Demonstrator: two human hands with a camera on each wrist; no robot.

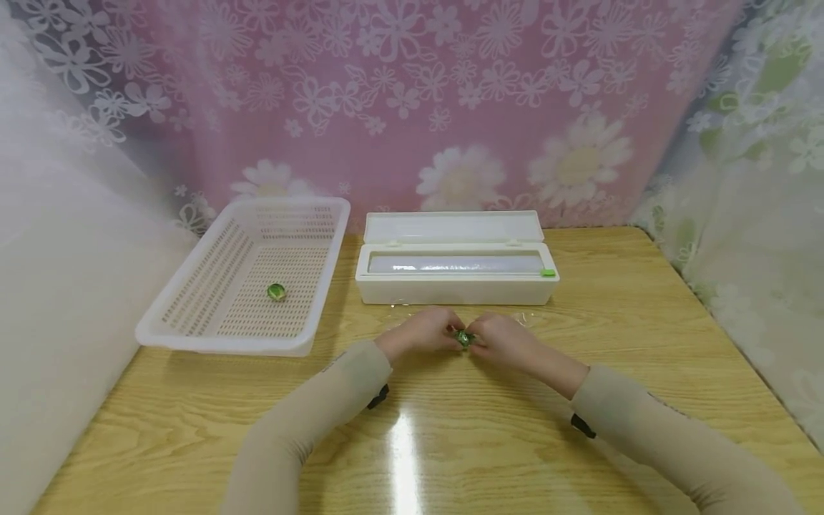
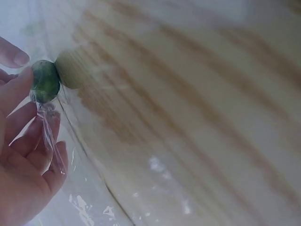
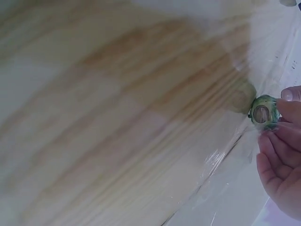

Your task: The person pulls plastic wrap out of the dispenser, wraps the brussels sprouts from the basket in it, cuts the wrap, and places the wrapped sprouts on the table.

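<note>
Left grip on sprout — second sprout in basket

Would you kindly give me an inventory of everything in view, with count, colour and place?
Table: one, yellow-brown wood, beneath the items
Floral cloth: count unclear, pink and whitish, around the table
Basket: one, white, on the table's left
Loose sprout: one, green, inside the basket
Box: one, white, at the table's back
Lid: one, white, open behind the box
Roll: one, pale and shiny, inside the box
Slider: one, green, box's right end
Held sprout: one, green, before the box
Film: count unclear, clear, around the held sprout
Left hand: one, bare, pinching the held sprout
Right hand: one, bare, likewise
Sleeves: two, beige, on the arms
</note>
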